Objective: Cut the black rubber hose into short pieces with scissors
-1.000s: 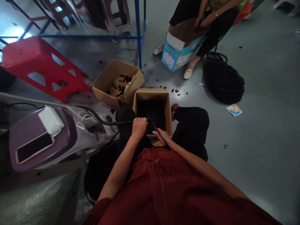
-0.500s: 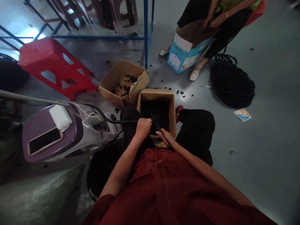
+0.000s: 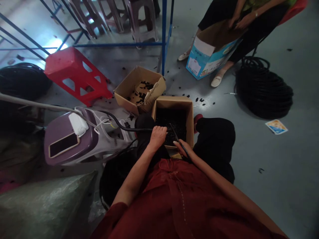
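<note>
My left hand [image 3: 158, 136] is closed around a black rubber tube [image 3: 128, 128], just above the near left part of an open cardboard box [image 3: 189, 122]. From that grip the tube runs left, past my knee, toward a stool. In my closed right hand [image 3: 183, 148] is a cutting tool [image 3: 174, 132] with a slim dark blade and a black handle, like scissors seen edge-on. Its tip points forward over the box, a little right of the tube's end and seemingly apart from it. Dark pieces fill the bottom of the box, too shaded to tell singly.
Behind stands another carton [image 3: 122, 94] with scattered black bits. Left are a purple-topped stool [image 3: 58, 132] bearing a phone [image 3: 64, 145], and a red stool [image 3: 74, 74]. A co-worker's hands [image 3: 240, 23] are over a blue box [image 3: 206, 61], near a black coil [image 3: 265, 89].
The whole view has shifted, so everything appears farther right. Both hands keep their grips, and the blade stays just right of the tube's end.
</note>
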{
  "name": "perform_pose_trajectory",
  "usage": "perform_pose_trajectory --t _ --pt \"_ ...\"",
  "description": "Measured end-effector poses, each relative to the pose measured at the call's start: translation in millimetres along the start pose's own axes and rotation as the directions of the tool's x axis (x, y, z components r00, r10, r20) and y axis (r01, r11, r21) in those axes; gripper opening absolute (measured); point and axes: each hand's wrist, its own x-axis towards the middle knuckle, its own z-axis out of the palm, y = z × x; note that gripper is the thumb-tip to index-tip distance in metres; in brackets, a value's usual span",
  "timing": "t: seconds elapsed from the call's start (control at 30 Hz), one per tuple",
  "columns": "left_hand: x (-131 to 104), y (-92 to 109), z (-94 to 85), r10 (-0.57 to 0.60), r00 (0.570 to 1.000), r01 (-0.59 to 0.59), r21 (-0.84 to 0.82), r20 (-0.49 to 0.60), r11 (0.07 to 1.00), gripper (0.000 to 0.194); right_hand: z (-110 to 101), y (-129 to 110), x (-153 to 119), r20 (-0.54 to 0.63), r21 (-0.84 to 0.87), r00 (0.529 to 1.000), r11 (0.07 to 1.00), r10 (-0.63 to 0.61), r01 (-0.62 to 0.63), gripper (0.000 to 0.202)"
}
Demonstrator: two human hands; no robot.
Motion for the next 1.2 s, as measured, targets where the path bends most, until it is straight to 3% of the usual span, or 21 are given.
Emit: perform_pose_trajectory --t 0.1,0.23,0.37,0.53,0.67,0.8,1.03,1.1,1.2 --pt "2.2 -3.0 -5.5 0.017 1.000 -0.017 -0.024 0.012 1.000 0.017 -2.4 -1.6 2.5 0.028 0.180 0.999 0.983 0.019 -0.024 0.036" --pt "4.4 -5.1 -17.0 0.015 1.000 -0.016 -0.050 -0.012 0.999 0.020 -4.3 -5.5 9.7 0.044 0.243 0.998 0.970 -0.044 0.032 0.038" --pt "2.2 -2.6 -27.1 -0.030 0.997 0.024 -0.091 -0.069 0.996 0.019 -2.2 -11.9 12.1 0.112 0.390 0.993 0.921 -0.039 -0.007 0.041" --pt "-5.2 5.2 -31.1 -0.049 0.991 0.031 -0.142 -0.128 0.989 0.018 -4.2 -34.4 4.8 0.052 0.581 0.999 0.813 0.003 -0.032 0.044" --pt "-9.9 11.8 -28.3 -0.022 0.989 0.001 -0.144 -0.145 0.990 0.030 -8.0 -53.0 0.6 -0.016 0.683 1.000 0.730 -0.025 0.029 0.051" --pt "-12.1 17.5 -24.2 0.007 0.990 -0.023 -0.113 -0.139 0.993 0.044 -6.2 -56.8 5.9 -0.094 0.665 0.994 0.740 -0.048 0.098 0.049" --pt "-22.5 27.0 -26.9 0.121 0.986 -0.133 -0.104 -0.114 0.986 0.040 -3.4 -53.3 4.4 -0.167 0.529 0.984 0.837 -0.062 0.143 0.050" --pt "-24.4 19.6 -29.7 0.135 0.985 -0.142 -0.066 -0.104 0.988 0.037 -5.2 -53.5 0.2 -0.176 0.494 0.981 0.854 -0.081 0.160 0.050" --pt "-25.2 -8.4 -35.7 0.049 0.996 -0.048 0.013 -0.081 0.999 0.033 -11.5 -53.1 -8.3 -0.197 0.478 0.976 0.859 -0.096 0.181 0.052"
